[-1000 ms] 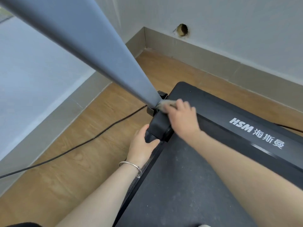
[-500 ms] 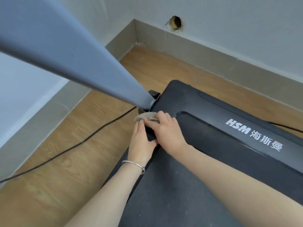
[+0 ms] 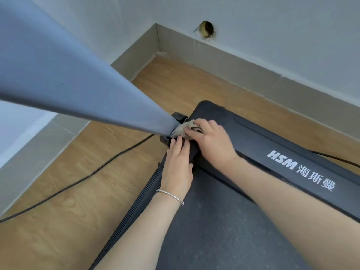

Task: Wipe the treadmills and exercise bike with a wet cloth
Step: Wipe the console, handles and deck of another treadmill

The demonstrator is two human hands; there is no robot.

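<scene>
White "HSM 海斯曼" logo on black treadmill motor cover (image 3: 263, 145).

The treadmill (image 3: 272, 152) lies on the floor (image 3: 81, 191) ahead of me, its front end toward the corner of the walls. Its upright post (image 3: 78, 84) rises from the front left corner, slanting up to my left. The cloth (image 3: 184, 128) sits at the foot of that post, under my right hand (image 3: 210, 141). My left hand (image 3: 177, 166) rests just behind it, on the deck's left edge. A cable (image 3: 78, 182) runs across the floor left of the treadmill. A hole (image 3: 206, 29) sits in the far wall.
</scene>
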